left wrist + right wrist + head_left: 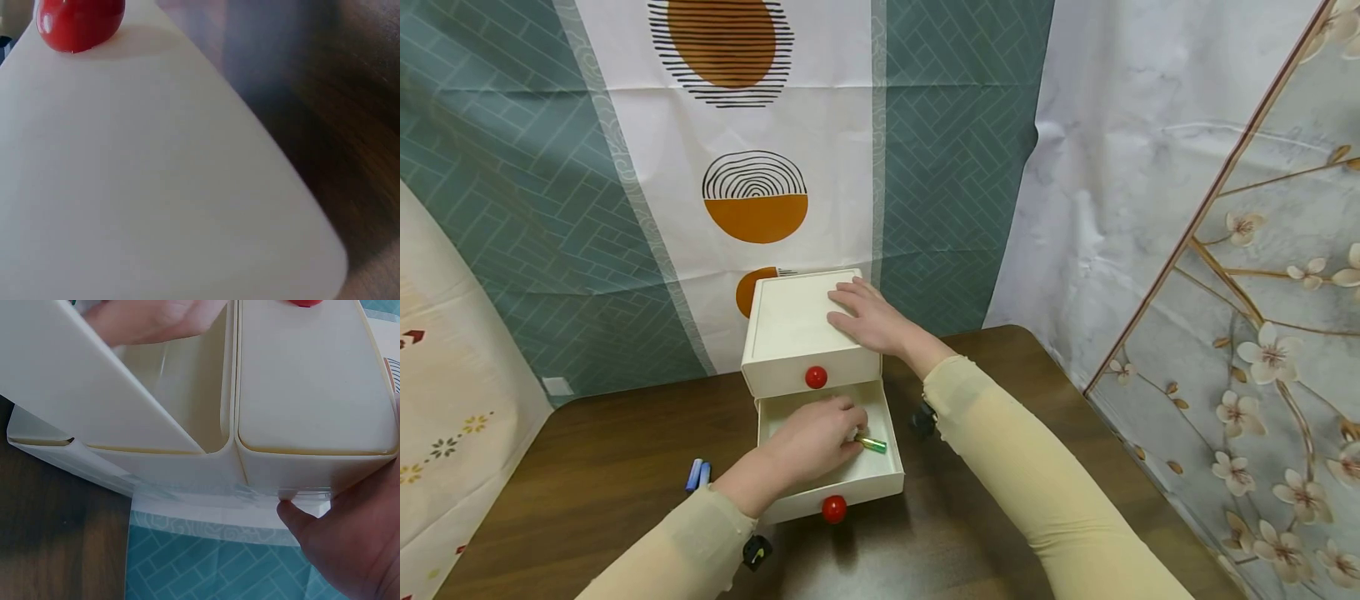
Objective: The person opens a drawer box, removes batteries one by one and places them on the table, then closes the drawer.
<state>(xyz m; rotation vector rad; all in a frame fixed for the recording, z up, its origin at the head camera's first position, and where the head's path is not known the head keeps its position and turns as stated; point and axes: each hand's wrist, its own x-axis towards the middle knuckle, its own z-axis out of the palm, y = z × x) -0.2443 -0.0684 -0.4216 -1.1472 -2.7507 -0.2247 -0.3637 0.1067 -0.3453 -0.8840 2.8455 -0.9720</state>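
Note:
A small white two-drawer cabinet (797,317) stands on the table with its lower drawer (868,483) pulled out. My left hand (816,437) reaches down into that drawer with curled fingers. Between its thumb and forefinger it pinches a small green and gold cylinder, which looks like a battery (872,444); the near end is hidden by the fingers. My right hand (871,321) rests with spread fingers on the right side of the cabinet's top. In the right wrist view, its thumb (297,519) lies along the cabinet's side wall.
Two small blue cylinders (697,475) are on the dark wooden table (617,450), left of the drawer. The upper drawer, with a red knob (816,377), is closed. Another red knob (834,509) juts from the lower drawer's front. Patterned cloths (955,167) hang behind and at the sides.

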